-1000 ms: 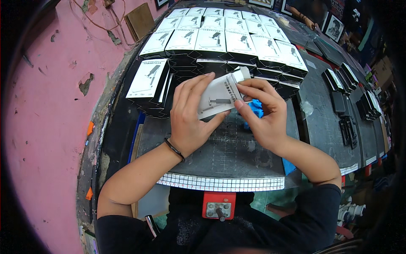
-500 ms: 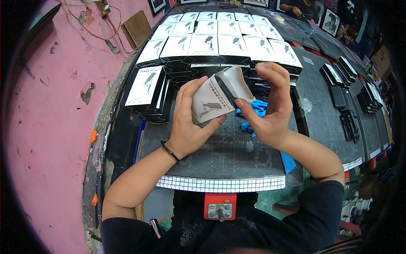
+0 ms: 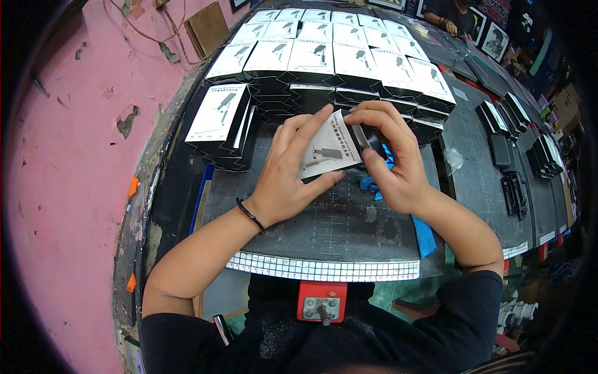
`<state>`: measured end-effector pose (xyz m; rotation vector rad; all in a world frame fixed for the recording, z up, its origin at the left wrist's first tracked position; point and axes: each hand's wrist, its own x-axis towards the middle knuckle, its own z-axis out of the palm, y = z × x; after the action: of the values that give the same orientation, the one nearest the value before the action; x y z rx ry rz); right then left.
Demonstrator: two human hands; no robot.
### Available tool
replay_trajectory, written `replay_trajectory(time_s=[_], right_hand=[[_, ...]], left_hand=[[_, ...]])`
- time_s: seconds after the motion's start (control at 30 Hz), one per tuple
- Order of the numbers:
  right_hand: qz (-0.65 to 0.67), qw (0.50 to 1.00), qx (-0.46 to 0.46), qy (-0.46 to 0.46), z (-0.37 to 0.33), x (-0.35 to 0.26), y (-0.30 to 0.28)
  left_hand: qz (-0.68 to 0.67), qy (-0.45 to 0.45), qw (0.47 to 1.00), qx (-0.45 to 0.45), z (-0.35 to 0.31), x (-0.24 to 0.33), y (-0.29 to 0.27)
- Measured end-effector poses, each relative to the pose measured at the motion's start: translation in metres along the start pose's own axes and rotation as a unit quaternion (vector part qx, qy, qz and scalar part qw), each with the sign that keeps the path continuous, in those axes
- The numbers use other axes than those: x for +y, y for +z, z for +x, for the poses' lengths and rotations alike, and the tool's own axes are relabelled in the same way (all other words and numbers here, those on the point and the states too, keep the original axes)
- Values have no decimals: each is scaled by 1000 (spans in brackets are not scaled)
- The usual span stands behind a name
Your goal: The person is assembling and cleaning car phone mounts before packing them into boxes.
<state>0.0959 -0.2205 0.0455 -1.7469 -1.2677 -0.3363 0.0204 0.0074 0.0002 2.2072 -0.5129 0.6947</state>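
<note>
A: Where does the box lie?

B: At the centre of the frame, raised between the two hands above the desk. It is tilted, its white printed face toward the camera, with dark material showing at its right end.

A: And the left hand?

B: Its grip is closed on the box: fingers along the upper left edge, thumb at the lower edge. A black bracelet circles the wrist.

A: The right hand?

B: Its grip is curved, partly closed, and has hold of the box's right end. Fingertips meet the upper corner; the thumb sits lower, at the right edge. How firmly it presses cannot be told.

A: What surrounds them?

B: Stacked boxes stand in rows at upper centre, white faces up, black sides toward the viewer. A shorter stack stands just left of the hands. A crumpled blue thing is partly hidden behind the right hand; a blue strip lies farther down, at the desk's right edge.

A: The margins?

B: A gridded white band follows the desk's near edge, above a red bracket at lower centre. Black parts lie at right. A pink wall fills the left.
</note>
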Motion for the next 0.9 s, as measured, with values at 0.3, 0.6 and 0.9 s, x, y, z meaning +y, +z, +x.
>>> replay_trajectory(time_s=[0.3, 0.6, 0.9], right_hand=[[264, 951, 79, 143, -10, -8, 24], [151, 975, 79, 144, -17, -9, 29], [33, 998, 4, 51, -21, -10, 33]], left_hand=[[47, -2, 998, 52, -1, 0, 1], [91, 22, 994, 65, -2, 7, 3], [79, -7, 995, 58, -3, 7, 5]])
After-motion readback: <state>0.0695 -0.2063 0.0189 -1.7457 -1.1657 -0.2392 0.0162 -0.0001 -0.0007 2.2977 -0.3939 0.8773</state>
